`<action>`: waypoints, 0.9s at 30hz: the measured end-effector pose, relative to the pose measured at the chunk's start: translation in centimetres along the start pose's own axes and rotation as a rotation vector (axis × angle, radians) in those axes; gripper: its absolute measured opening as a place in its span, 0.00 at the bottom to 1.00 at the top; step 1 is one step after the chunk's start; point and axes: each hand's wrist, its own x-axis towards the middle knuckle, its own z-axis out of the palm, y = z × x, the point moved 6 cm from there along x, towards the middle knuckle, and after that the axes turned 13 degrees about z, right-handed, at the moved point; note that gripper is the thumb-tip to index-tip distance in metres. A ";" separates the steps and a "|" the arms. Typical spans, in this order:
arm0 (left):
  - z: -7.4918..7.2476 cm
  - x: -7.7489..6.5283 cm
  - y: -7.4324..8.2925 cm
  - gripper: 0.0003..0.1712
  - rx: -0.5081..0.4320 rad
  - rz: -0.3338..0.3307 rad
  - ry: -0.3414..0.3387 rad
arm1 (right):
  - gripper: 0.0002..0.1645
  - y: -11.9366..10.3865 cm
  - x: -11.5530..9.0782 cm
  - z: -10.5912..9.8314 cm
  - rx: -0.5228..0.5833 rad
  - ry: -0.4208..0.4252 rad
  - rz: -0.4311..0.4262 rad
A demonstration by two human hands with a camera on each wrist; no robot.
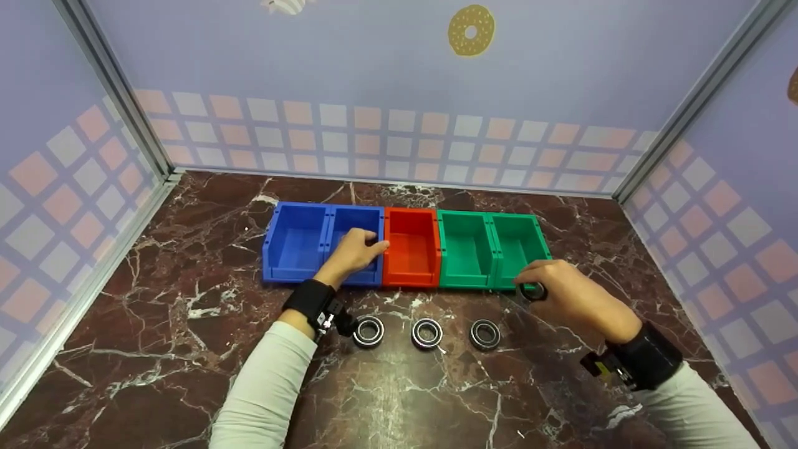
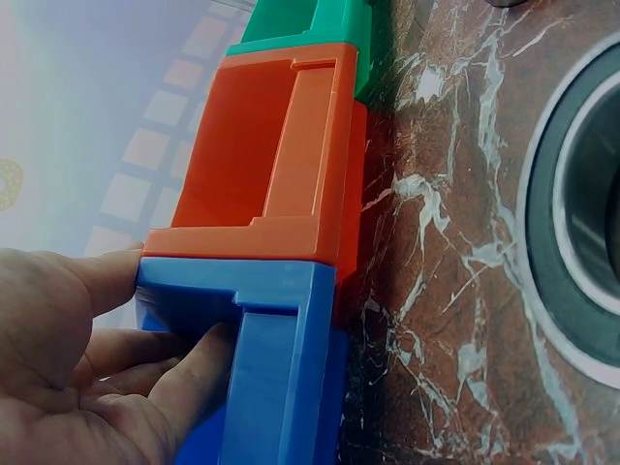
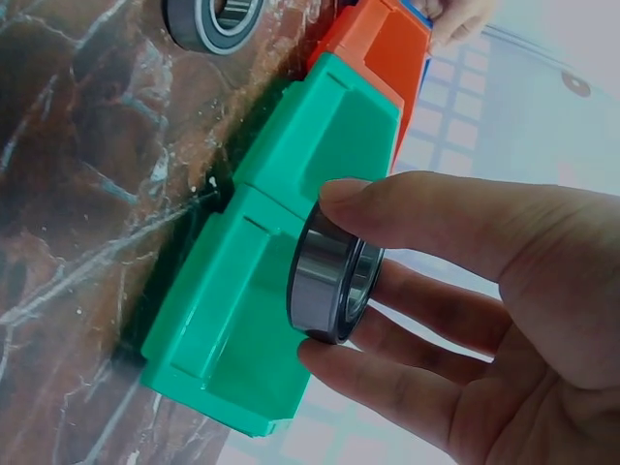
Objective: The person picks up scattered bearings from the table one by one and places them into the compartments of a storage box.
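Note:
In the head view a row of bins stands on the table: two blue, one red (image 1: 411,249), two green. My left hand (image 1: 356,251) is at the right-hand blue bin (image 2: 281,281), fingers inside it and thumb at the rim beside the red bin, gripping the shared wall. My right hand (image 1: 570,293) pinches a ball bearing (image 3: 325,276) between thumb and fingers, in front of the rightmost green bin (image 1: 517,243). Seen from the right wrist, the bearing is tilted on edge and overlaps that green bin's opening.
Three more bearings lie in a row on the marbled table: left (image 1: 368,332), middle (image 1: 427,333) and right (image 1: 485,335), in front of the bins. The other blue bin (image 1: 298,246) is at the left end. Patterned panels (image 1: 399,75) enclose the table's back and sides.

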 end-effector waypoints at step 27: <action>0.0 0.1 -0.2 0.26 0.041 0.032 -0.001 | 0.25 -0.2 3.3 -3.0 -0.079 0.082 -0.074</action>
